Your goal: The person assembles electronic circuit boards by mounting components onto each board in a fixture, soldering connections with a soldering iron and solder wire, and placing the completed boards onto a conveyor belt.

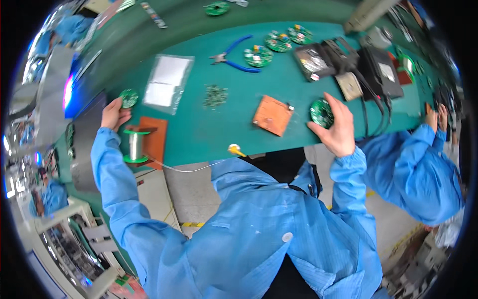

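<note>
My left hand (115, 115) pinches the edge of a small round green circuit board (129, 98) at the left of the bench. Below that hand, a spool of solder wire (136, 146) sits on a brown-orange stand (156, 139). On the right, my right hand (340, 127) has thumb and fingers curved around the rim of another round green circuit board (321, 113); whether the board is lifted off the mat cannot be made out. Between the hands lies a square orange fixture block (273, 115). Nearer the front edge is a small yellow-and-white piece (235, 149).
Blue-handled cutters (234, 56) and several round boards with components (258, 56) lie farther back. A clear bag with white paper (168, 82), a pile of small parts (215, 95), and a black soldering station (381, 72) with cables share the green mat. A co-worker (413, 169) works at right.
</note>
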`<state>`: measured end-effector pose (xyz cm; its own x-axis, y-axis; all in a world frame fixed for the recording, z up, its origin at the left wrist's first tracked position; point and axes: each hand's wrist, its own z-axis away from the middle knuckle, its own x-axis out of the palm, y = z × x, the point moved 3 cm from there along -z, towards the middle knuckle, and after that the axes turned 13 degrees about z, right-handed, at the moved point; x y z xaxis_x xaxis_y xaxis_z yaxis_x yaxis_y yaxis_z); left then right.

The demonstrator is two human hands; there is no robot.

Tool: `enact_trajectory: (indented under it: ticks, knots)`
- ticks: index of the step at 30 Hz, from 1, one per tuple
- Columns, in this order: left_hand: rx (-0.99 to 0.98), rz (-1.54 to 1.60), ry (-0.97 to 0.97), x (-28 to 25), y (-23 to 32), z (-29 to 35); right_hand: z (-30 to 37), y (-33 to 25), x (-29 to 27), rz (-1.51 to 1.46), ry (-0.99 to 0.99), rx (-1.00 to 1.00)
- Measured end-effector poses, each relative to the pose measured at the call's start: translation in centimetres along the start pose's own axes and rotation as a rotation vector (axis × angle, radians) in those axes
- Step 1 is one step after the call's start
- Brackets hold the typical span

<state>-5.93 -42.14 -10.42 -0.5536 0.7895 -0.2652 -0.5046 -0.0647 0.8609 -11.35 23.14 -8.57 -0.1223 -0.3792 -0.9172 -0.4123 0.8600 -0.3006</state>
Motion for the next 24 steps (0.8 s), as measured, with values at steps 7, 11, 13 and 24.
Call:
enact_trajectory:
  ticks: [7,11,13,24]
  knots:
    - [0.345,-0.359,0.229,0.3,6.4,5.9,-0.3,-2.8,-3.2,-0.319,0.091,0.021]
    - [0.705,-0.044,-0.164,13.7,7.4,20.7,-0.9,-5.5,-3.1,-0.592,0.091,-0.081]
    - [0.606,0.226,-0.470,19.5,4.7,26.0,-1.6,-7.6,-4.3,-0.627,0.157,-0.183]
    - [0.136,0.860,-0.852,28.6,1.0,31.9,-2.4,-11.5,-4.1,-0.695,0.112,-0.358]
